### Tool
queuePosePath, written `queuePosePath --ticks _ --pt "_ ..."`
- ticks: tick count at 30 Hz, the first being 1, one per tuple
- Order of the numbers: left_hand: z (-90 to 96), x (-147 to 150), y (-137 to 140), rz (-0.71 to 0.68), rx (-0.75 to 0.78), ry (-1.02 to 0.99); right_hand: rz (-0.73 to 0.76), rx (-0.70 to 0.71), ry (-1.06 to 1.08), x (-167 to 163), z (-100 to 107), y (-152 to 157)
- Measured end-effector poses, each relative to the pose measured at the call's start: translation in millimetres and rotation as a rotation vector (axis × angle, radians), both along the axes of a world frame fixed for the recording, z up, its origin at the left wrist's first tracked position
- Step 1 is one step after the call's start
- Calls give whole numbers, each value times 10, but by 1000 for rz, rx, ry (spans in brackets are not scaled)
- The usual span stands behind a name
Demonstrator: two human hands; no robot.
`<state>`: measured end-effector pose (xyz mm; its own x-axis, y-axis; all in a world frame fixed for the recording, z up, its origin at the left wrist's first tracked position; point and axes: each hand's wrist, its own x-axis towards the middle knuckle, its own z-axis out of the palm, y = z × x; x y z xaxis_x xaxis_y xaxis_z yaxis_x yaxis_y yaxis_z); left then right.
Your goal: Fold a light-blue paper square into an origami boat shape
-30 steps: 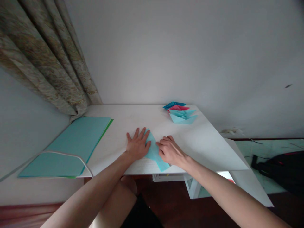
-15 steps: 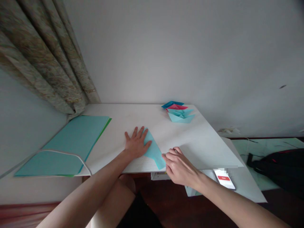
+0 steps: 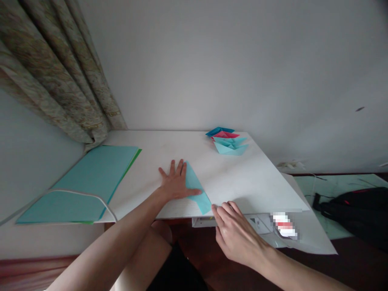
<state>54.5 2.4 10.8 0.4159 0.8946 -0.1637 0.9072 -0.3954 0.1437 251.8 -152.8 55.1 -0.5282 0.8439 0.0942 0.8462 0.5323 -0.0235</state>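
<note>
A folded sheet of light blue paper (image 3: 205, 203) lies flat near the table's front edge. My left hand (image 3: 176, 182) rests on it with fingers spread and the thumb reaching right, covering its left part. At the paper's lower right corner is my right hand (image 3: 232, 228), its fingers curled in and the index fingertip touching the slanted edge. I see nothing inside the curled fingers. Behind, near the wall, stand folded paper boats: light blue ones (image 3: 232, 150) in front, a pink-red one (image 3: 227, 135) and a dark blue one (image 3: 218, 130).
Large light blue sheets (image 3: 87, 173) with green beneath lie on the left of the white table (image 3: 157, 147). A white cable (image 3: 87, 195) arches over them. Below the front edge at right is a lit phone (image 3: 285, 227). Further right sits a black bag (image 3: 360, 210).
My right hand has slid down and slightly right along the paper's slanted edge to its lower corner. The left thumb has stretched further right across the paper.
</note>
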Motion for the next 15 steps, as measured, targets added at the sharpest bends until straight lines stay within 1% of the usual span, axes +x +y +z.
queuePosePath --ticks 3,5,7,10,13,15 --pt "-5 -12 27 -23 26 8 -39 -29 34 -7 -8 -7" --pt "10 -48 73 -74 52 -10 -74 -56 47 -48 6 -17" --pt "37 -97 131 -121 62 -44 -106 -64 49 -127 9 -33" --pt "75 -157 172 -150 110 -123 -122 -36 46 -293 -30 -33" --pt "79 -158 104 -250 156 -167 -125 -19 50 -435 -83 30" --pt "66 -131 28 -315 135 -145 -117 -22 55 -486 -94 96"
